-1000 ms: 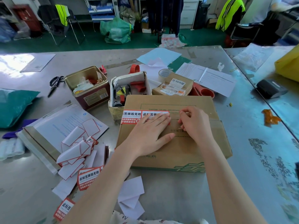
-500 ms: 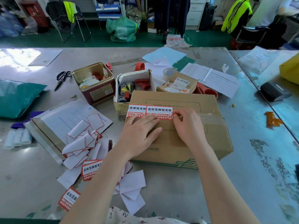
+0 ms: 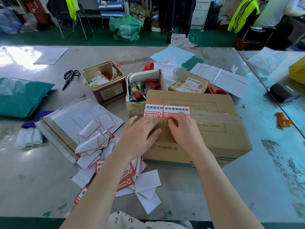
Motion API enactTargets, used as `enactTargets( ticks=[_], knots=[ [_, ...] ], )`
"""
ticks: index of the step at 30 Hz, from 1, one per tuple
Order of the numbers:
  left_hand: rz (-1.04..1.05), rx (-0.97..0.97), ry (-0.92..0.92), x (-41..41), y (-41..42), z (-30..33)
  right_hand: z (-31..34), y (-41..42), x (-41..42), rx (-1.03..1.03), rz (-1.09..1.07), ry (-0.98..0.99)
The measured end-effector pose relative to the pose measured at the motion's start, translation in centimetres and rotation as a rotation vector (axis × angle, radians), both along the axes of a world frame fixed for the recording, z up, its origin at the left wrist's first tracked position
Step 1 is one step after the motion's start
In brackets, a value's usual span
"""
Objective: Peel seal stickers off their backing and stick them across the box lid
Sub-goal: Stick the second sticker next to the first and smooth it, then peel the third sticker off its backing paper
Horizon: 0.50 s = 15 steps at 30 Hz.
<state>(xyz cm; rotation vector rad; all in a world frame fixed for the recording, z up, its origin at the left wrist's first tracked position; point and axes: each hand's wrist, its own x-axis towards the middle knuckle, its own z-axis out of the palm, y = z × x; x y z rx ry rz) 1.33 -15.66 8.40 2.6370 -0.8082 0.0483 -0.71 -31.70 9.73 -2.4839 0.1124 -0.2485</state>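
Note:
A brown cardboard box (image 3: 219,129) lies on the metal table, its lid seam taped. Two red-and-white seal stickers (image 3: 167,109) sit side by side across the lid's left part. My left hand (image 3: 140,136) lies flat on the lid just below them, fingers spread. My right hand (image 3: 183,129) rests beside it, fingertips pressing on the lower edge of the right sticker. More unpeeled stickers (image 3: 127,177) lie under my left forearm, with white peeled backing papers (image 3: 92,142) piled to the left.
Behind the box stand a small open carton of tools (image 3: 145,90), a red tin (image 3: 105,83) and a small parcel (image 3: 189,83). Scissors (image 3: 69,78), a white mailer (image 3: 79,119) and a teal bag (image 3: 21,96) lie left. Papers cover the far right.
Both hands slid back toward me across the lid, uncovering the two stickers. My right hand moved left onto the right sticker's lower edge. The view shifted closer.

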Motion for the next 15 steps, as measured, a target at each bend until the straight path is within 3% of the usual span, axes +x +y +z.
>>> enactTargets(
  ticks=[15],
  knots=[
    [0.407, -0.373, 0.281, 0.2, 8.1, -0.8, 0.3, 9.8, 1.3, 0.135, 0.32, 0.116]
  ],
)
